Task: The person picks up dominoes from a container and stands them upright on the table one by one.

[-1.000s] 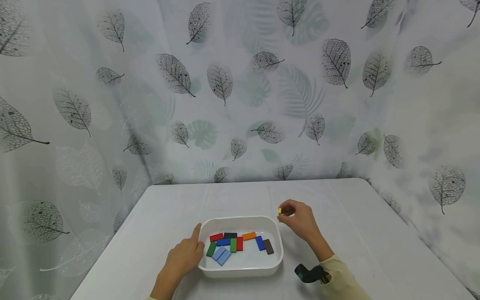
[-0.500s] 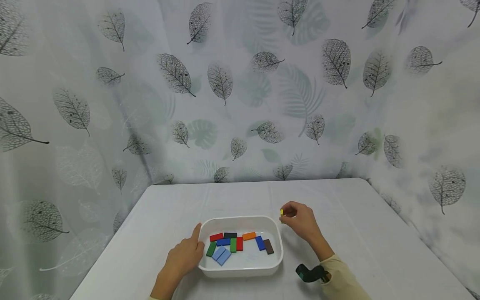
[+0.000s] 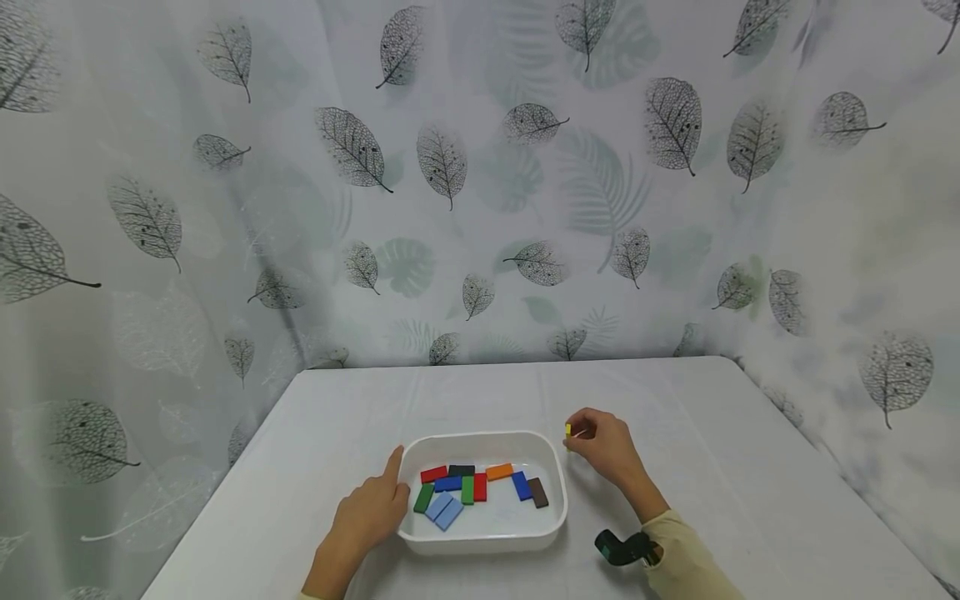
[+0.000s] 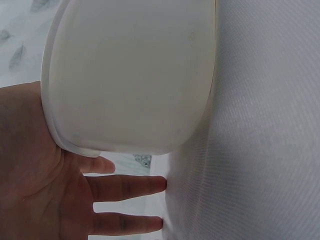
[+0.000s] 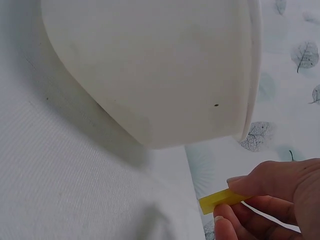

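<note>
A: The left hand (image 3: 367,508) is at nine o'clock of the white tub (image 3: 483,544), if twelve is the far side. What's it doing?

B: It touches the tub's rim. Two of its fingers stick out straight with a gap between them, so it's spread.

A: And the right hand (image 3: 606,446)?

B: It pinches a little yellow block (image 5: 220,201) between its thumb and fingers. The block is outside the tub, at two o'clock, near the corner but apart from it. I can't tell if it touches the white table (image 3: 720,475).

A: What's in the tub?

B: Flat blocks! A red block (image 3: 433,475) is at ten o'clock, with a black block (image 3: 461,471) just beside it. Two light blue blocks (image 3: 449,515) sit side by side at eight.

A: I see an orange block (image 3: 499,472) at one o'clock.

B: Yes, and a brown block (image 3: 537,493) at three, right by a dark blue block (image 3: 521,486).

A: And past the table?

B: A pale cloth (image 3: 480,217) with leaf pictures hangs at twelve.
</note>
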Demonstrator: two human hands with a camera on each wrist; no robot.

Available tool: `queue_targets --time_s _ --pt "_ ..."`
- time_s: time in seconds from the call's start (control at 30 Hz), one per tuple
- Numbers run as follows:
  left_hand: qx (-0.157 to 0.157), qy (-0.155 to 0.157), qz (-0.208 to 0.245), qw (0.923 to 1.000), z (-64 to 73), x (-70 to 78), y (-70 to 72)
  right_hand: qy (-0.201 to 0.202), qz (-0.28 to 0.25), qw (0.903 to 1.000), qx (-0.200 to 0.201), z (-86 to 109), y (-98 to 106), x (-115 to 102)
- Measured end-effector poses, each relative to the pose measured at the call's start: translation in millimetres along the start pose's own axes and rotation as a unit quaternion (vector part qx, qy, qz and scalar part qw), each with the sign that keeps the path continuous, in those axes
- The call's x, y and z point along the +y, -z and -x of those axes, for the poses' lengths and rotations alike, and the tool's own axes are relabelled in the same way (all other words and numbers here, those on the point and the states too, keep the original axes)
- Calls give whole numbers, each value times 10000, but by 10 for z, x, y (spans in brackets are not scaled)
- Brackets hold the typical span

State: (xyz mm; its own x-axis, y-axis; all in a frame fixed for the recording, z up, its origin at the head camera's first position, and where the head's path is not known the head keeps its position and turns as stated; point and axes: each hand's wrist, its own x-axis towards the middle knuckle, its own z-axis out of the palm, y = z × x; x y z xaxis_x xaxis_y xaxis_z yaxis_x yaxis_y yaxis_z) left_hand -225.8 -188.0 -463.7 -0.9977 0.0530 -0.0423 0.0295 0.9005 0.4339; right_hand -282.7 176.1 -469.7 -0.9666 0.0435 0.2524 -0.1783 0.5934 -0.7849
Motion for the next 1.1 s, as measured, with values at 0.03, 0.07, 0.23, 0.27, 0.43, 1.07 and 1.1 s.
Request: queue_targets --time_s 0.03,0.07,0.23,0.27,0.43,1.07,1.1 --pt "4 -13 0 10000 0 1 -1 11 1 10000 1 -2 -3 13" --pt "4 -21 5 10000 1 4 -1 17 3 10000 3 -4 -6 23" --pt "8 -4 1 10000 4 10 15 6 37 10000 -16 -14 -17 49" --pt "11 1 -6 10000 3 7 17 -4 42 10000 -21 -15 -20 49" --pt "3 13 18 10000 0 0 5 -54 124 9999 -49 -14 -34 64" --pt "7 -30 41 10000 -9 -10 -21 -134 159 9996 -183 22 -77 156" --pt "-4 -26 44 10000 -10 -11 -20 -169 161 9995 -202 22 -80 159"
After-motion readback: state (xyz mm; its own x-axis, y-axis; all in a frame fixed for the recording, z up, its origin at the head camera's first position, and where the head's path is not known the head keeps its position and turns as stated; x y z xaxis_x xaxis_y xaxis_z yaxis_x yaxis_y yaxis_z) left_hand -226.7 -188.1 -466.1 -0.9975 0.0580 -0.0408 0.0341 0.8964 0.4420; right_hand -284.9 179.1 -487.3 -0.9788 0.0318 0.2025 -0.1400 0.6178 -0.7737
